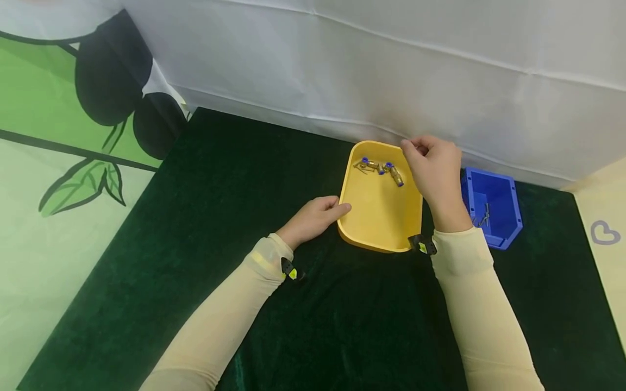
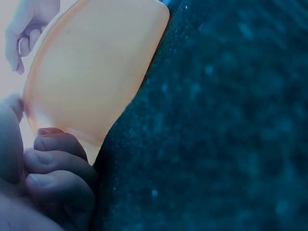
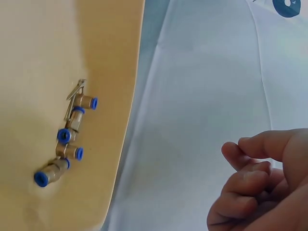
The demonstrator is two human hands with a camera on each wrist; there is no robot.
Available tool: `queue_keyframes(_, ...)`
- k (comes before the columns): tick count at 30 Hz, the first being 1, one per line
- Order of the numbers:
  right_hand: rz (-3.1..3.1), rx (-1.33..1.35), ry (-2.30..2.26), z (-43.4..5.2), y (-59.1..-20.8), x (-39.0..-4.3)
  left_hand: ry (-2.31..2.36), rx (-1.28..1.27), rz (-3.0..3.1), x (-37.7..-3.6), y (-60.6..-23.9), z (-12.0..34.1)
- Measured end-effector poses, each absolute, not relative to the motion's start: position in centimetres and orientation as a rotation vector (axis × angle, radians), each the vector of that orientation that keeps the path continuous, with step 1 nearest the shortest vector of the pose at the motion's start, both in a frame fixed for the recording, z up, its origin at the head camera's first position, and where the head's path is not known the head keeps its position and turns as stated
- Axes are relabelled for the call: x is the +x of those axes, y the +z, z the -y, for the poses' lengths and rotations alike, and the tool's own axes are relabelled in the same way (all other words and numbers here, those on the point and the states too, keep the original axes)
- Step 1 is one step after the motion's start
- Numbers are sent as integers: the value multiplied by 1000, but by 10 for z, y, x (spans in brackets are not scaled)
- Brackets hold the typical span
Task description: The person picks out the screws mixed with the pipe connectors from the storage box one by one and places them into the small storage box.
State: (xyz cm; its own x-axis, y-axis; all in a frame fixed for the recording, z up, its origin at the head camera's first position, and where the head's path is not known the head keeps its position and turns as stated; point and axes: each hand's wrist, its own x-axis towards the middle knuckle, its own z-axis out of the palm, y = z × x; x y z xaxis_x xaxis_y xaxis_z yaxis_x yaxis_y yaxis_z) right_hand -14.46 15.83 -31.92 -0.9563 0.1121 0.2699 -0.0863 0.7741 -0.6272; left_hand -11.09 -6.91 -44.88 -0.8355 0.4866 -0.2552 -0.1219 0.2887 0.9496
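My left hand [image 1: 311,218] grips the left wall of a yellow tray [image 1: 379,214], thumb over the rim and fingers curled against the outside, as the left wrist view shows. In the tray's far part lie several brass push-in fittings [image 3: 50,173] with blue ends, beside a few small screws [image 3: 76,91]. The right hand [image 1: 438,171] is at the tray's far right corner. Its fingers are curled, with thumb and index fingertips close together [image 3: 234,148]; nothing shows between them.
A blue bin [image 1: 517,203] stands right of the tray, partly behind the right wrist, with several screws [image 1: 486,214] inside. Dark green cloth [image 1: 235,179] covers the table. A white sheet [image 1: 342,65] hangs along the far edge, close behind the tray.
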Motion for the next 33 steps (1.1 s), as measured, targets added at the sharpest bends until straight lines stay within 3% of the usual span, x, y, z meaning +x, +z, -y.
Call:
queue_keyframes(18, 2870, -31, 1068, -145, -330, -179, 1586, 335, -2062, -113, -452, 68)
queue_keyframes(33, 3127, -97, 928, -144, -374, -197, 1563, 338, -2083, -115, -454, 65)
